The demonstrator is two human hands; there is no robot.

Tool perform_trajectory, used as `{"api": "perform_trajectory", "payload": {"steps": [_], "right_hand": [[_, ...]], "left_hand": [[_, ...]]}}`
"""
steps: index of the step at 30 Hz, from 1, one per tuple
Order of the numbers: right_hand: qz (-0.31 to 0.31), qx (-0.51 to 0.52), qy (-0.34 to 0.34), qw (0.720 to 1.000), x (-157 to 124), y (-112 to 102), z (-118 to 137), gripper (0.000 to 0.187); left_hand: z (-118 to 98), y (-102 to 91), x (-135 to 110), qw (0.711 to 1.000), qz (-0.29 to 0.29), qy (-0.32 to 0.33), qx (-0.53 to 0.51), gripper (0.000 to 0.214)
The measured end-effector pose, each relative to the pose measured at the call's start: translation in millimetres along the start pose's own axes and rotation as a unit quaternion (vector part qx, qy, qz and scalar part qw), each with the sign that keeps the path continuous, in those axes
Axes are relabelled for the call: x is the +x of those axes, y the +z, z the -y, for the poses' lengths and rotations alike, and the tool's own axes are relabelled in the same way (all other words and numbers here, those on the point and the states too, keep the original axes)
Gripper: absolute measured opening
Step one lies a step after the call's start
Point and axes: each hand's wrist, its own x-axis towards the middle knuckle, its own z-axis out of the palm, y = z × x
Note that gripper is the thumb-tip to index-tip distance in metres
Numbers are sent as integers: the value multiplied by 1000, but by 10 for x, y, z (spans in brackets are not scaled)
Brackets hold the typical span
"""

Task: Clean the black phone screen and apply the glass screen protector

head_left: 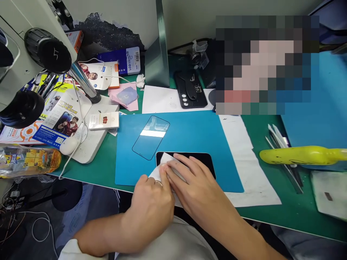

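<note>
A black phone (pixel 195 157) lies flat on the near edge of the blue mat (pixel 189 133), with its screen up, and both hands are on it. The left hand (pixel 151 206) is at the near left corner of the mat; its fingers (pixel 162 177) are bent and closed narrow on the edge of a white wipe (pixel 163 161), which covers the left end of the phone. The right hand (pixel 195 186) lies over the wipe and the phone, its fingers (pixel 181 163) stretched out flat and close together, pressing down and gripping nothing. On the far left part of the mat lies a clear screen protector (pixel 150 137), near the phone but not touching it. Under the right side of the mat is a white sheet (pixel 252 173) on the green tabletop (pixel 284 209). Well to the right of the mat lie a yellow tool (pixel 300 155) and some tweezers (pixel 279 139). Behind the mat there is a black phone case (pixel 190 89), and to its left a microscope base (pixel 90 139).
</note>
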Motion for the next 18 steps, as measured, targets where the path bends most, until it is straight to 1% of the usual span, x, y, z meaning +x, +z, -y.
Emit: {"api": "perform_trajectory", "payload": {"steps": [3, 5, 8, 10, 12, 15, 18], "right_hand": [[1, 5, 0, 1000, 128, 30, -8, 29], [1, 4, 3, 1000, 94, 24, -3, 30], [1, -9, 12, 1000, -107, -18, 8, 32], [3, -19, 19, 1000, -258, -47, 10, 33], [3, -25, 32, 999, -361, -62, 9, 34], [-2, -30, 44, 999, -395, -60, 6, 34], [-8, -38, 47, 998, -315, -41, -1, 34]], "left_hand": [[82, 14, 30, 1000, 3, -22, 18, 53], [56, 31, 28, 999, 3, -20, 33, 53], [-68, 44, 1, 999, 4, 21, 25, 56], [-150, 36, -10, 998, 13, 54, 4, 57], [-199, 21, 0, 997, 27, 73, -12, 56], [-208, 1, 46, 997, 32, 64, -28, 55], [-153, -18, 98, 998, 23, 33, -38, 55]]}}
